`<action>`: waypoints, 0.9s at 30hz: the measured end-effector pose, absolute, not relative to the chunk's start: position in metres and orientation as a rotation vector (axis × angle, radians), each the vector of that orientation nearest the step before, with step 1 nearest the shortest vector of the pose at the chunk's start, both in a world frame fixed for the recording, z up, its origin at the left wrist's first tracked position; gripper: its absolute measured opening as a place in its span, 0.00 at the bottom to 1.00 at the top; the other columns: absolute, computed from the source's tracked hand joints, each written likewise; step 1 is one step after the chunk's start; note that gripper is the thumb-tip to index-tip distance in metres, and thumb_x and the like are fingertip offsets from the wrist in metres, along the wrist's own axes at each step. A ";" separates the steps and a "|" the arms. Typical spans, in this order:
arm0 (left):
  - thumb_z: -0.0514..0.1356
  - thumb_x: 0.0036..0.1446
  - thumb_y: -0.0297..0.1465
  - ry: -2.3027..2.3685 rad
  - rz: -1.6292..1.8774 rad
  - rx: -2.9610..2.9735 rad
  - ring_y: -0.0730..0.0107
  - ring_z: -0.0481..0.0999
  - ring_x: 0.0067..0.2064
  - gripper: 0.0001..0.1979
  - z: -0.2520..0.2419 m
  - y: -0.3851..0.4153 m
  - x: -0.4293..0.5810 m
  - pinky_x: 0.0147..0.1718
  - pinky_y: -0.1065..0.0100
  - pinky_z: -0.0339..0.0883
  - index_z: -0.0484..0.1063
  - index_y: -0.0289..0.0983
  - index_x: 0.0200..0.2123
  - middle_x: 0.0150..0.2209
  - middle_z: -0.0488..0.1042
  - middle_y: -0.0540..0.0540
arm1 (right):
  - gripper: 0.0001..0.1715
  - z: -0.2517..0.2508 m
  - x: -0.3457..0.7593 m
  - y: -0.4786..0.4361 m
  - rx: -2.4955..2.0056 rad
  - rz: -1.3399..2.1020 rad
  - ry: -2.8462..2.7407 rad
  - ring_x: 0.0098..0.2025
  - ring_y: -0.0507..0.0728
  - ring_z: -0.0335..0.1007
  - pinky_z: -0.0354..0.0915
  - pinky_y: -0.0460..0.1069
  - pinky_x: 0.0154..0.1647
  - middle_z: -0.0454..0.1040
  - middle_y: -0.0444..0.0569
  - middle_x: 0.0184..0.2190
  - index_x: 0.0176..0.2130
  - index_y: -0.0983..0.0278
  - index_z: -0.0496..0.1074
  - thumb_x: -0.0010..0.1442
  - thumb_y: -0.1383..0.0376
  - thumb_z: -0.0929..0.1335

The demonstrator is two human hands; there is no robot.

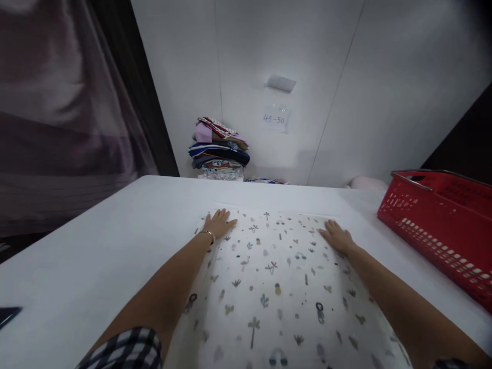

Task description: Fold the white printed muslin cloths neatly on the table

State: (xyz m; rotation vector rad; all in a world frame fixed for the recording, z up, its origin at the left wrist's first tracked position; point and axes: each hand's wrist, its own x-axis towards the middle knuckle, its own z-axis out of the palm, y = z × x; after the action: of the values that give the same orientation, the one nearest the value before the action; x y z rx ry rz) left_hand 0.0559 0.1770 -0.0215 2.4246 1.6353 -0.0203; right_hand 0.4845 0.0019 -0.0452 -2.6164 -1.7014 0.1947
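A white cloth printed with small palm trees, pineapples, sunglasses and leaves [274, 271] lies spread over the white table, its lower part running out of view towards me. On its far left corner my left hand [218, 224] rests palm down, fingers stretched out, with a bracelet at the wrist. My right hand [336, 237] lies flat on the far right corner, fingers apart. Neither hand grips the fabric; both press on its surface. The cloth looks mostly smooth between them.
To the right stands a red plastic basket [438, 225] with a metal handle. Behind the white table [115, 246] is a stack of folded clothes [221, 146] against the wall. A paper marked 45-50 [274, 119] hangs there. A purplish curtain [65, 92] is at left; a dark flat object [8, 315] lies at the table's left edge.
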 end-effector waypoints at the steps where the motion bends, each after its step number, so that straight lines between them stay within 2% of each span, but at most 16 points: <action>1: 0.37 0.57 0.53 1.636 0.001 2.428 0.57 0.37 0.67 0.38 -0.018 0.173 0.051 0.61 0.46 0.35 0.47 0.37 0.64 0.67 0.38 0.43 | 0.41 -0.044 0.484 -0.005 -2.607 0.163 -1.699 0.67 0.62 0.34 0.43 0.67 0.61 0.42 0.55 0.66 0.64 0.67 0.49 0.62 0.46 0.48; 6: 0.40 0.57 0.52 1.678 0.070 2.526 0.57 0.37 0.67 0.38 -0.021 0.133 0.004 0.61 0.46 0.34 0.49 0.36 0.63 0.66 0.41 0.42 | 0.38 -0.060 0.485 -0.064 -2.566 -0.048 -1.708 0.67 0.63 0.37 0.43 0.66 0.61 0.47 0.56 0.65 0.63 0.67 0.51 0.62 0.48 0.52; 9: 0.38 0.57 0.53 1.700 0.040 2.481 0.58 0.36 0.67 0.39 -0.030 0.115 -0.013 0.61 0.47 0.34 0.48 0.35 0.64 0.67 0.40 0.43 | 0.37 -0.071 0.486 -0.088 -2.594 0.024 -1.676 0.66 0.63 0.40 0.45 0.66 0.61 0.48 0.55 0.65 0.63 0.65 0.52 0.62 0.49 0.52; 13: 0.39 0.57 0.52 1.685 0.014 2.426 0.59 0.36 0.67 0.38 -0.024 0.112 -0.010 0.61 0.50 0.38 0.47 0.35 0.64 0.67 0.39 0.43 | 0.37 -0.058 0.481 -0.091 -2.612 0.117 -1.609 0.66 0.62 0.39 0.44 0.65 0.62 0.46 0.54 0.65 0.63 0.66 0.51 0.62 0.49 0.51; 17: 0.40 0.58 0.49 1.724 0.116 2.386 0.57 0.38 0.67 0.36 -0.015 0.096 -0.017 0.60 0.55 0.45 0.47 0.32 0.63 0.67 0.40 0.40 | 0.39 -0.046 0.472 -0.115 -2.601 0.192 -1.578 0.66 0.62 0.41 0.49 0.61 0.61 0.46 0.59 0.65 0.62 0.71 0.52 0.62 0.50 0.51; 19: 0.41 0.58 0.49 1.737 0.119 2.392 0.56 0.39 0.67 0.37 -0.015 0.073 -0.030 0.60 0.54 0.45 0.47 0.32 0.64 0.67 0.40 0.39 | 0.39 -0.050 0.466 -0.146 -2.587 0.174 -1.585 0.66 0.63 0.41 0.50 0.61 0.61 0.47 0.60 0.65 0.62 0.72 0.53 0.61 0.50 0.51; 23: 0.42 0.57 0.51 1.733 -0.040 2.419 0.54 0.40 0.66 0.37 -0.018 0.017 -0.063 0.60 0.47 0.41 0.47 0.36 0.64 0.67 0.40 0.42 | 0.38 -0.069 0.455 -0.218 -2.574 0.064 -1.580 0.65 0.63 0.44 0.50 0.65 0.60 0.51 0.56 0.64 0.61 0.67 0.55 0.60 0.48 0.52; 27: 0.43 0.57 0.49 1.809 -0.062 2.385 0.54 0.47 0.65 0.35 -0.013 -0.024 -0.082 0.58 0.50 0.47 0.49 0.36 0.63 0.65 0.48 0.41 | 0.39 -0.075 0.448 -0.268 -2.578 0.040 -1.478 0.63 0.65 0.50 0.53 0.64 0.58 0.57 0.58 0.61 0.59 0.68 0.58 0.59 0.47 0.52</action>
State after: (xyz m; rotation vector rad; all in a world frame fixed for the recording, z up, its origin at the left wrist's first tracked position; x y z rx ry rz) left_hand -0.0824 -0.0238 -0.0133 2.3848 1.8090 -0.0620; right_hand 0.4476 -0.2675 -0.0755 -2.5783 -1.4777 0.0404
